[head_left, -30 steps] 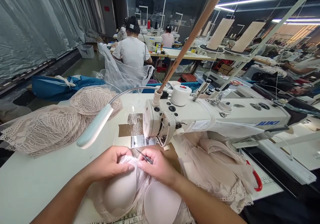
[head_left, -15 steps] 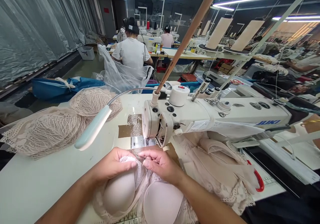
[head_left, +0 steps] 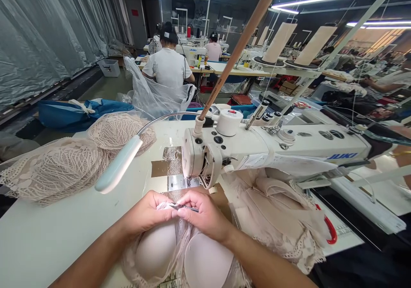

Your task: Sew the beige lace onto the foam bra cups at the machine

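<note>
A pale pink bra [head_left: 209, 260] with lace edging lies at the front of the machine table, its two moulded cups side by side. My left hand [head_left: 150, 213] pinches the lace edge at the top of the left cup. My right hand [head_left: 203, 214] is closed around a small dark metal tool [head_left: 189, 208] that looks like thread snips, its tip meeting the fabric at my left fingertips. The two hands almost touch. Just beyond them stands the sewing machine head [head_left: 201, 155], with its metal needle plate [head_left: 178, 183] apart from the bra.
Stacked lace cups [head_left: 54, 168] lie at the left, behind a lamp [head_left: 118, 163] on a bendable neck. More beige bra pieces [head_left: 276, 211] are heaped at the right, beside a red curved handle [head_left: 330, 230]. A co-worker [head_left: 168, 65] sits ahead with their back turned.
My right hand has turned the metal tool so more of it shows, lying across toward my left fingertips. The lace edge is bunched tighter between my left fingers.
</note>
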`<state>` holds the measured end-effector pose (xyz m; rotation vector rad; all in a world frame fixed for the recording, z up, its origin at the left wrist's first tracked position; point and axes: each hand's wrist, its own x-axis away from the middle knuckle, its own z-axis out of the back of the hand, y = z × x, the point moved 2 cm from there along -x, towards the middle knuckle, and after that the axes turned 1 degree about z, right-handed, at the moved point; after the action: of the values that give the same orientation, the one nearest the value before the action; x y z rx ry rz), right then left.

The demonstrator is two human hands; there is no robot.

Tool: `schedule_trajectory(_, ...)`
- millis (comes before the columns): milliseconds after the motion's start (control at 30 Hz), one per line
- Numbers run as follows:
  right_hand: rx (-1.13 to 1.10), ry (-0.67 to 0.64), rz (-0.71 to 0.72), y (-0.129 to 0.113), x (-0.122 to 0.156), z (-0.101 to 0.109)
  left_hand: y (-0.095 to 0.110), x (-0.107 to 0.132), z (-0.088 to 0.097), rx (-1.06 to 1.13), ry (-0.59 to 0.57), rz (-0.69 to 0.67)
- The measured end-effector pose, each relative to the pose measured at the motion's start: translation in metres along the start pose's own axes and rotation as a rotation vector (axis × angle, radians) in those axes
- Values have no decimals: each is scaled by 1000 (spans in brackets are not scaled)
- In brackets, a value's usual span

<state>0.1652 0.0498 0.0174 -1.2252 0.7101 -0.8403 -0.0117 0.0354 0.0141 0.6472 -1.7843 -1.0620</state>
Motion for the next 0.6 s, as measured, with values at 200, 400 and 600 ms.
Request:
schedule_trajectory(200,13,-5,-37,-3,1,-2,1,2,-2,-21,-20,-24)
schedule_trajectory(400,-83,4,-30,-3,0,-7,2,3,-7,-52,-36,-56)
schedule_trajectory(600,84,-29,-121,-16,12,21,12,12,-3,-106,-46,-62)
